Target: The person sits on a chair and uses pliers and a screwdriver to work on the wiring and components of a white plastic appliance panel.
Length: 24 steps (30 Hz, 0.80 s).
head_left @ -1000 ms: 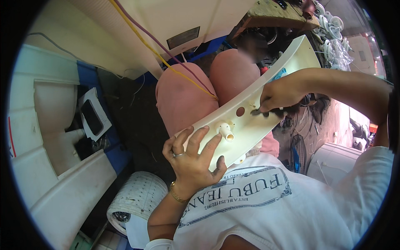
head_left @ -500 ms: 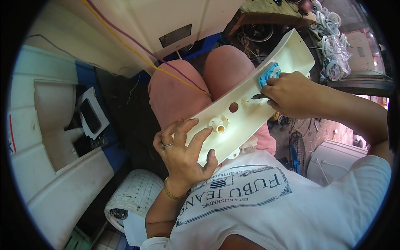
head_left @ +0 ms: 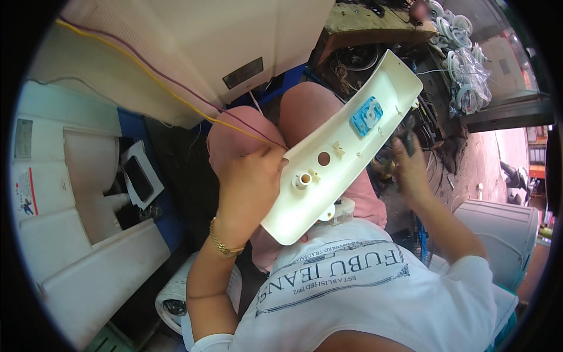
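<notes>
A long cream plastic panel (head_left: 352, 170) with curved sides lies slanted across my lap, its hollow side up. My left hand (head_left: 252, 190) is closed round its left edge, back of the hand up, fingertips hidden. A blue part with a white piece (head_left: 366, 116) sits inside the panel's upper half. Lower down are a round hole and a short round spout (head_left: 303, 180). My right hand (head_left: 413, 170) is off the panel, right of it, closed on a dark tool (head_left: 408, 134) too blurred to name.
Yellow and purple wires (head_left: 176, 79) run from a large white casing (head_left: 193, 41) to my knee. A phone (head_left: 139, 178) lies on a white sheet at left. A wooden bench (head_left: 375, 26) stands ahead; bagged white rings (head_left: 469, 88) hang at right. A white drum (head_left: 495, 232) is beside me.
My right hand has pulled back from the blue part, off the panel to the right. My left hand went from spread over the panel's lower end to gripping its edge. The panel shifted slightly left.
</notes>
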Tool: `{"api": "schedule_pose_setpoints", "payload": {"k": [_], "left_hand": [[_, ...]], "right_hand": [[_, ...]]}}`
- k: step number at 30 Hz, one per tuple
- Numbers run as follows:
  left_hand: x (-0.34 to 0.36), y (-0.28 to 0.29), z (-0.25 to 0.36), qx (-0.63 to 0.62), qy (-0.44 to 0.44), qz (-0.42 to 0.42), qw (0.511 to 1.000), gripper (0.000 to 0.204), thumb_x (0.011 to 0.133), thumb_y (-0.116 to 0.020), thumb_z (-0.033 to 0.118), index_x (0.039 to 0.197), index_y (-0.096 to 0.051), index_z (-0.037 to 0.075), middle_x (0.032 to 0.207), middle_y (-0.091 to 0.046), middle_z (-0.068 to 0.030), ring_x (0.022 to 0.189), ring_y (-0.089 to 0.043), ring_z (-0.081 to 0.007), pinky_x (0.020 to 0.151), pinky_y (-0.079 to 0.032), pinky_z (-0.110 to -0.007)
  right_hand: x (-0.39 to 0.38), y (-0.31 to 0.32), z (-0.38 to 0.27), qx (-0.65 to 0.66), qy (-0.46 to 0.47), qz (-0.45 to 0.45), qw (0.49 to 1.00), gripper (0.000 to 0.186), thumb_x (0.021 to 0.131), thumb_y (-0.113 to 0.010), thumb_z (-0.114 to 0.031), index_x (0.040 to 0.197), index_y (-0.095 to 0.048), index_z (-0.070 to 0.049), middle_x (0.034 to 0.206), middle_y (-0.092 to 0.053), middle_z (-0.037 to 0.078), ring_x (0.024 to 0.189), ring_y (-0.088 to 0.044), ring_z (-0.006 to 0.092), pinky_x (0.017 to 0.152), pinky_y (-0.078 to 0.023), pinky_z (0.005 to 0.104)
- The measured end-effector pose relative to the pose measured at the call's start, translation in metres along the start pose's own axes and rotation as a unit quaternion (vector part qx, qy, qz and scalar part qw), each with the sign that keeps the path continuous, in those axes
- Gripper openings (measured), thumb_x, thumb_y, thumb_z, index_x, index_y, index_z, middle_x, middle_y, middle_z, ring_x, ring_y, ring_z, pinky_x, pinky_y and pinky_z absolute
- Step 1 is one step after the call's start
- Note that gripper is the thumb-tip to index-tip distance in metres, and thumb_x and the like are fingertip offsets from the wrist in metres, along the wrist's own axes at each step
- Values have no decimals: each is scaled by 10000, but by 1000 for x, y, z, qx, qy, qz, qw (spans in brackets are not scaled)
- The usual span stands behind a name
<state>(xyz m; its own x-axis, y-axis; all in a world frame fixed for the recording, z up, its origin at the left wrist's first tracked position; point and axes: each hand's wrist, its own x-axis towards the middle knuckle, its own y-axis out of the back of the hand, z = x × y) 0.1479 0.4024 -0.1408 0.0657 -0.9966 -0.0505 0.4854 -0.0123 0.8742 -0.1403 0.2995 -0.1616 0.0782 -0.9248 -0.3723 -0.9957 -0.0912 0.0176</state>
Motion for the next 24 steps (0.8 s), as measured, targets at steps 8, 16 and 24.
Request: {"api": "schedule_pose_setpoints", "payload": {"k": [8,16,24], "left_hand": [[-17,-22,53,-55,51,57,996,246,920,-632,182,1142,-624,78,1078,-648,-137,948,-680,-337,769,-546,-419],[31,-74,37,-574,11,-8,819,1024,931,-604,528,1561,-26,-35,1579,-158,-311,1504,-162,-377,1204,-204,-414],[74,-53,67,-635,27,-84,768,915,927,-541,636,1603,-112,193,1577,-338,-151,1402,-408,-287,1096,-384,-481]], "right_hand": [[39,-37,-42,-75,122,-9,990,416,774,-621,18,1165,-498,-53,902,-574,32,770,-561,92,613,-458,253],[74,-14,-40,-91,246,-27,965,361,776,-614,8,1118,-526,-64,898,-511,-14,754,-476,68,659,-409,228],[57,25,-116,-65,466,-53,881,438,832,-499,88,1249,-477,-43,1059,-532,24,870,-535,91,796,-458,239]]}}
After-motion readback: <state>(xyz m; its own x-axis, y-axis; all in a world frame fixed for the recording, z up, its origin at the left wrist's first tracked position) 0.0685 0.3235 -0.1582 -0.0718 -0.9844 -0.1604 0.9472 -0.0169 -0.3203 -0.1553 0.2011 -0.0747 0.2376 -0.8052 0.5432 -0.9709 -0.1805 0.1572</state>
